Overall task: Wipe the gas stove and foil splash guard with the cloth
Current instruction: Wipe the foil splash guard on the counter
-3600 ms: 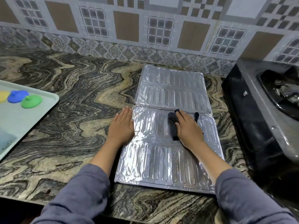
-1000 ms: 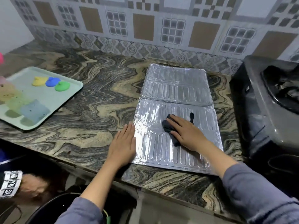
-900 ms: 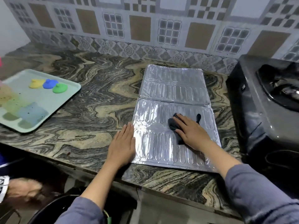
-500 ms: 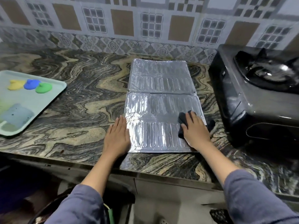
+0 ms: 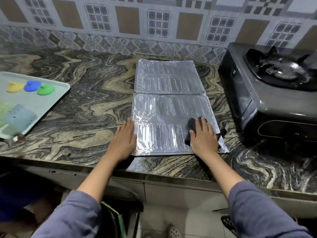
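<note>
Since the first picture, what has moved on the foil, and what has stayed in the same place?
The right hand slid the dark cloth from the middle of the foil splash guard toward its near right corner. The cloth was not let go. The left hand still lies flat on the guard's left edge, a little nearer the front corner. The guard stays flat on the counter beside the gas stove.

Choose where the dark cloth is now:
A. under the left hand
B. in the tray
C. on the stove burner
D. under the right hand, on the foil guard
D: the right hand presses the dark cloth onto the foil guard, near its right front corner.
</note>
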`<move>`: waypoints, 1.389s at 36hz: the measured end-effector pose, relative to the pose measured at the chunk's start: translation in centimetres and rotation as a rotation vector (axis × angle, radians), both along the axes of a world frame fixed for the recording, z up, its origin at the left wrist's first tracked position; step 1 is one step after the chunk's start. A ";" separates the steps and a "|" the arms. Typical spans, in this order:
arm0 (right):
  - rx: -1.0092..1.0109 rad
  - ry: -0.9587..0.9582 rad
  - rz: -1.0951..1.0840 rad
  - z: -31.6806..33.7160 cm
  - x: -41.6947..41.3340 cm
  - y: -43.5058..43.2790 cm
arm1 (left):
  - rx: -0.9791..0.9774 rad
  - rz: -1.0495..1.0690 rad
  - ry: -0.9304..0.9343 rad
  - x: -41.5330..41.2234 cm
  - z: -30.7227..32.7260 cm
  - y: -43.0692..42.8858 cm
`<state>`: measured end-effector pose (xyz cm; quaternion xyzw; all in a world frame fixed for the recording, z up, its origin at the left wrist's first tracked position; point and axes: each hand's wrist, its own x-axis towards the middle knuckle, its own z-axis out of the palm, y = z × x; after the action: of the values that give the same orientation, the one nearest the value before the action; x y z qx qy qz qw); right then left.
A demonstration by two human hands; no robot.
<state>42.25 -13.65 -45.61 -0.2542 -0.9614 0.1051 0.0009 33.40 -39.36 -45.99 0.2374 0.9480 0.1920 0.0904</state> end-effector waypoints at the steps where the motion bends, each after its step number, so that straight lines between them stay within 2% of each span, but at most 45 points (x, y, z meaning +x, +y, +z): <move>1: -0.002 0.001 -0.012 0.0 0.0 -0.1 | 0.013 -0.007 0.009 0.4 -0.1 -0.4; 8: -0.045 0.018 -0.174 0.3 -0.4 -3.3 | -0.076 -0.031 0.072 1.9 -1.5 -2.0; 14: -0.052 0.024 -0.111 0.3 -1.3 -7.5 | -0.011 -0.075 0.012 1.3 -1.0 -2.4; 20: -0.067 0.033 0.055 0.2 -2.3 -11.5 | -0.021 -0.116 0.004 0.9 -0.6 -3.0; 28: -0.074 0.024 0.390 0.0 -2.6 -15.2 | -0.016 -0.096 0.015 1.0 -0.7 -2.8; 34: -0.045 0.052 0.586 -0.1 -1.0 -14.5 | -0.021 -0.084 0.023 1.1 -0.6 -2.8; 39: -0.022 0.050 0.747 0.2 0.7 -10.3 | -0.043 -0.078 0.032 1.2 -0.8 -2.6; 42: -0.025 0.001 0.723 0.6 1.9 -7.3 | -0.051 -0.073 0.036 1.3 -0.8 -2.5; 50: -0.012 -0.004 0.434 0.8 5.2 -0.6 | -0.024 -0.051 0.024 1.5 -0.6 -2.5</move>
<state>47.49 -14.25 -44.82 -0.0415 -0.9929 0.1083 -0.0251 34.94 -41.82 -46.63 0.2626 0.9449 0.1754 0.0867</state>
